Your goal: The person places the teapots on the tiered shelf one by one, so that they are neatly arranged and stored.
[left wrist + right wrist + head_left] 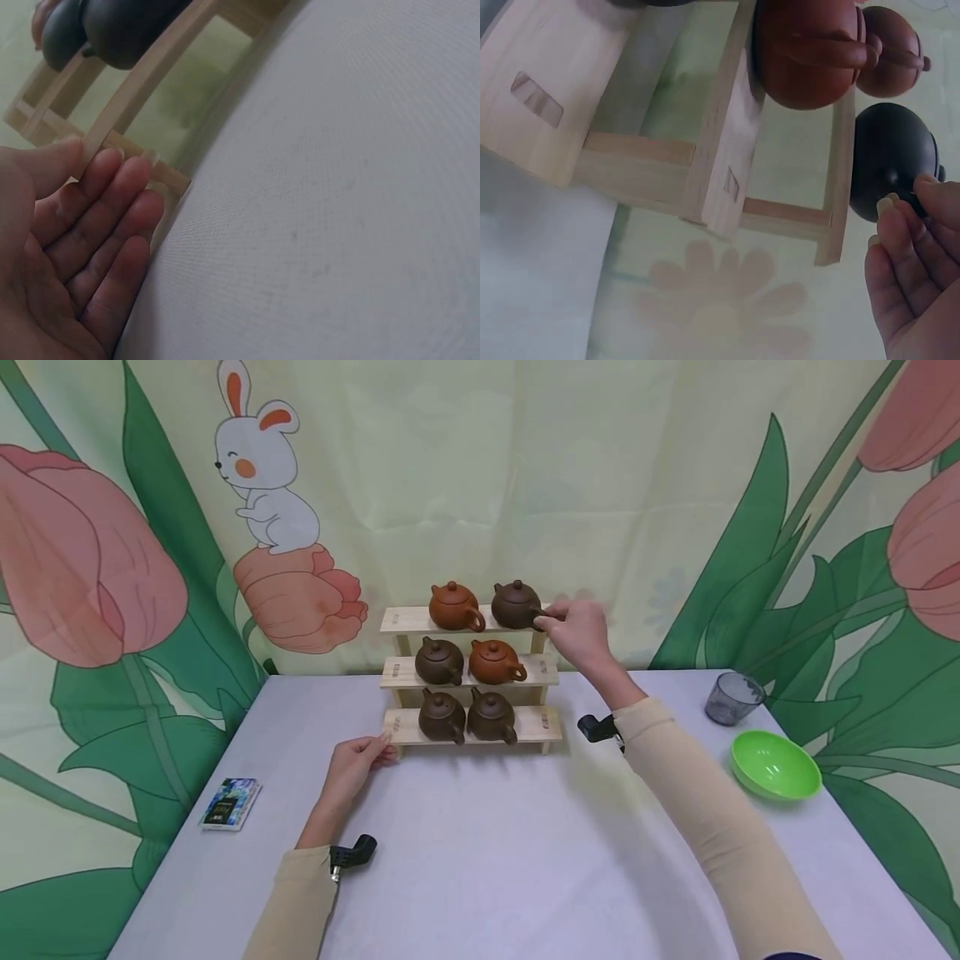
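A three-tier wooden display stand [405, 671] holds several small clay teapots. My right hand [576, 628] pinches the handle of the dark brown teapot [515, 603] at the right of the top tier; this teapot [892, 161] also shows in the right wrist view. Beside it stands a reddish-brown teapot [452, 607]. On the middle tier are a dark teapot [438, 661] and a reddish one [495, 662]. Two dark teapots sit on the bottom tier. With thumb and fingertips, my left hand [354, 768] grips the bottom tier's left end, seen closer as a wooden edge [131, 97].
On the right of the white-covered table [480, 852] stand a grey clear cup [733, 698] and a green bowl [776, 766]. A small patterned box [231, 804] lies at the left. Behind the stand hangs a printed curtain [600, 468] with tulips and a rabbit.
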A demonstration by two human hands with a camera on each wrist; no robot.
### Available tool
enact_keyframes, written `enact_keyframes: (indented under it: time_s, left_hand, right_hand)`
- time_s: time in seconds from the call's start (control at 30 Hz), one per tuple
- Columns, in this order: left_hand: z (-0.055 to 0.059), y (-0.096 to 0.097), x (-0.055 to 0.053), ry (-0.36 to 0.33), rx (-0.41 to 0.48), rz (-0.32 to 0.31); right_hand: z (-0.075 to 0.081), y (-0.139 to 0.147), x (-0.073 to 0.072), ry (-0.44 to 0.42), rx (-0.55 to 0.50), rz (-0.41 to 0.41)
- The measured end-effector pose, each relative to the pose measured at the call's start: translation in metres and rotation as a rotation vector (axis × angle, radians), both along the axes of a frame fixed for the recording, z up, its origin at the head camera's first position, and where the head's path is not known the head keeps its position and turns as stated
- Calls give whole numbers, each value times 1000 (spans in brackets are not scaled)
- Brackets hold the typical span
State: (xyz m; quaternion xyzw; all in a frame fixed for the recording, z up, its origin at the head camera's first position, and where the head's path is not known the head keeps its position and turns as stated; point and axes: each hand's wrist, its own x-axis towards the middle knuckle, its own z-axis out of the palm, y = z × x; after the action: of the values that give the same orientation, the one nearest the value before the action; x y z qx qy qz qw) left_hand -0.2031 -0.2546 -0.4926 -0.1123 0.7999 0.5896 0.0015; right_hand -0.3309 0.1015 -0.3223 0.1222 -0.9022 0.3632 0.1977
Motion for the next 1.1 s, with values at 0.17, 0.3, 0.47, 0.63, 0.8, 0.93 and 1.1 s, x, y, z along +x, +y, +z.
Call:
enact_keyframes:
  time_s: [0.17, 0.3, 0.47, 0.63, 0.8, 0.93, 1.1]
  left_hand:
    - [1, 1, -1, 3, 7, 12]
    - [0, 2, -2, 9, 4, 5]
    - [1, 2, -2, 2, -3, 9]
    - [0, 2, -2, 8, -8, 11]
    - [-1, 2, -2, 1, -2, 9]
    - [0, 6, -4, 12, 3, 18]
    - [2, 9, -4, 37, 8, 32]
  right_hand:
    - [-1, -7, -1, -15, 9, 27]
    - [-3, -12, 0, -35, -6, 47]
    - [-2, -16, 0, -14, 9, 57]
    - [-3, -16, 0, 2, 1, 64]
    - [-5, -12, 5, 34, 6, 83]
    - [-4, -3, 10, 47, 7, 87]
    - [-10, 11, 16, 49, 36, 91]
